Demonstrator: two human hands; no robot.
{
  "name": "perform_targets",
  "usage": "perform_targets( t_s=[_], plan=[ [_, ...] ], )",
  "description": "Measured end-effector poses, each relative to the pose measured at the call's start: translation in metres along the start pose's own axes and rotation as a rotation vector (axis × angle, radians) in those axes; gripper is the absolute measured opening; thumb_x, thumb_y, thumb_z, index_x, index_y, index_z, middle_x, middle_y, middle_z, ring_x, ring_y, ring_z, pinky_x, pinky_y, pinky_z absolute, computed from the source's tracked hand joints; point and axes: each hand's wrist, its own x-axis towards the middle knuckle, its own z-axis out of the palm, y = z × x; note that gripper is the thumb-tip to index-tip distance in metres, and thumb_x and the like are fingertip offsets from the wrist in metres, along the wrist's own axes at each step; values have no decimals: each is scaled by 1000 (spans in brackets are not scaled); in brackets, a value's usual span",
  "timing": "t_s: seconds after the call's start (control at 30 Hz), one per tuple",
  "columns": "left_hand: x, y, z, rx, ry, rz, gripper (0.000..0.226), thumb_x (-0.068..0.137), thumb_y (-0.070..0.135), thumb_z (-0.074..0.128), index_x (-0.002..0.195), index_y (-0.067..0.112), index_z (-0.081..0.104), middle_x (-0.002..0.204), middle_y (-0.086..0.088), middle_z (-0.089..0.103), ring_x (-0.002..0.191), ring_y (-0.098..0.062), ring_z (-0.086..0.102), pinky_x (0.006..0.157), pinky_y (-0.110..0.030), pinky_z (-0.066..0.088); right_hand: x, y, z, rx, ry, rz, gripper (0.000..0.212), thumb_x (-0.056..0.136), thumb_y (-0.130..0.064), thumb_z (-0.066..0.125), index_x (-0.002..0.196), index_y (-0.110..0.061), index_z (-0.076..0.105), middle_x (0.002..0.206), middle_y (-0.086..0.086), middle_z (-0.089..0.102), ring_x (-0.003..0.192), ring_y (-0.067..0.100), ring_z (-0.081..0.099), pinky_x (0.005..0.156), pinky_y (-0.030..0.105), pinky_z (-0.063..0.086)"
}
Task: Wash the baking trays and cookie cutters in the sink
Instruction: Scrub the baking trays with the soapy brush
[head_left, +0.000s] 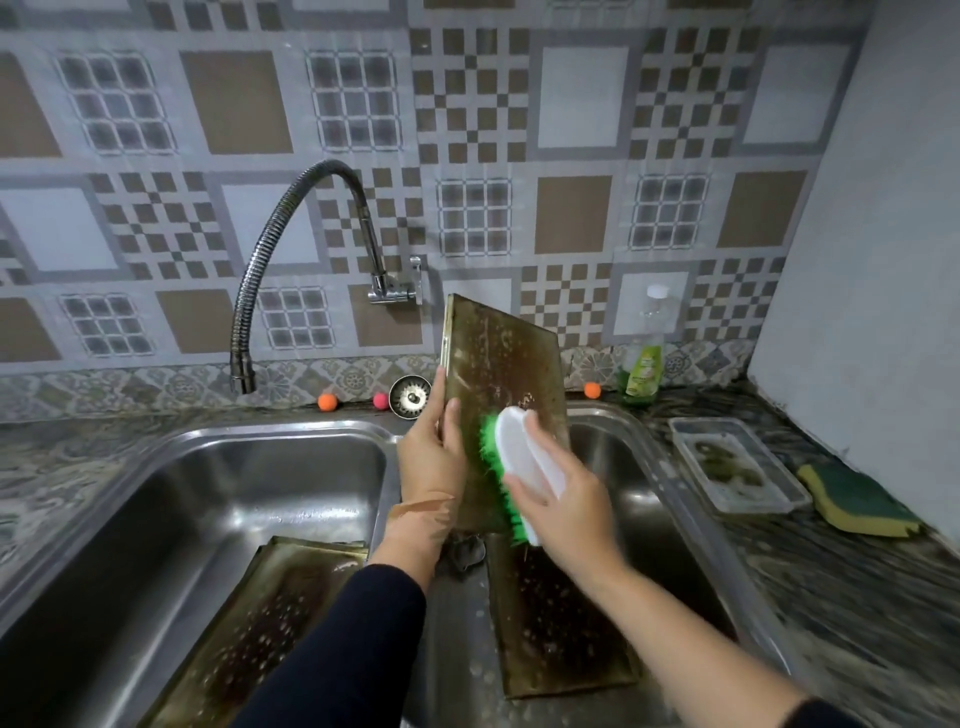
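My left hand grips one tray upright over the sink; my right hand clasps the brush against it — early days, two grimy trays still wait below.

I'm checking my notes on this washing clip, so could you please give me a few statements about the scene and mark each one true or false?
1. The left hand holds a baking tray upright by its edge. True.
2. The right hand scrubs that tray with the yellow and green sponge. False: it grips a white brush with green bristles; the sponge lies on the counter.
3. Water is running from the faucet. False: no stream shows.
4. Another tray lies in the left sink basin. True.
5. A dish soap bottle stands by the wall. True.
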Motion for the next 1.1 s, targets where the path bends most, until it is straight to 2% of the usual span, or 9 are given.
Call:
perform_targets(
  t_s=[0.07,0.13,0.23,0.4,0.57,0.7,0.83,0.97,1.1],
  plan=[
    [-9,7,8,1,-43,33,42,99,19,49,140,28,44,92,31,57,82,19,54,74,3,36,30,-3,-14,3,77,71,67,86,-26,68,142,-41,35,133,-12,50,108,6,52,84,16,45],
    [-20,14,20,16,-57,93,44,99,18,49,141,27,43,91,19,68,75,25,50,74,4,34,69,-16,-33,-40,221,95,64,89,-28,63,146,-34,33,139,-7,48,113,13,53,84,22,45],
    [-30,14,30,130,-38,162,48,98,23,49,142,38,35,66,-14,62,51,-1,47,63,-21,44,105,-34,-57,-65,238,111,70,91,-42,57,150,-31,21,151,-4,36,127,23,47,93,30,41],
    [-48,17,38,494,-83,401,49,95,34,44,142,43,32,59,5,60,45,-16,54,39,-27,38,102,-45,-50,-227,58,168,89,83,-66,50,150,-37,0,149,8,34,129,34,44,100,43,40],
    [-70,11,43,748,-57,460,49,94,40,39,142,42,34,58,6,57,36,-16,47,31,-24,33,91,-31,-42,-293,49,254,72,94,-49,42,152,-34,2,130,14,50,109,35,56,85,38,45],
    [-73,20,21,624,-117,241,50,95,51,25,145,48,25,77,8,64,62,-13,59,54,-28,48,91,-31,-44,-212,70,236,60,98,-43,33,152,-34,8,115,13,59,89,27,60,68,33,47],
    [-43,3,-10,648,-86,50,53,97,49,31,148,42,20,127,2,55,116,-20,51,89,-33,46,86,-51,-47,-32,72,187,54,101,-37,31,151,-35,12,106,3,59,65,12,51,48,24,36],
    [-21,-18,-40,557,-238,-193,66,92,65,26,148,47,-3,143,-9,45,126,-31,48,102,-43,41,79,-67,-28,216,87,219,50,101,-36,32,150,-30,23,109,-13,49,82,10,56,56,16,41],
    [-17,-29,-75,384,-263,-159,61,93,58,38,147,50,10,129,1,60,117,-22,56,95,-32,43,70,-78,5,317,28,248,51,102,-35,32,151,-30,19,139,-4,44,123,11,40,90,24,31]
  ],
)
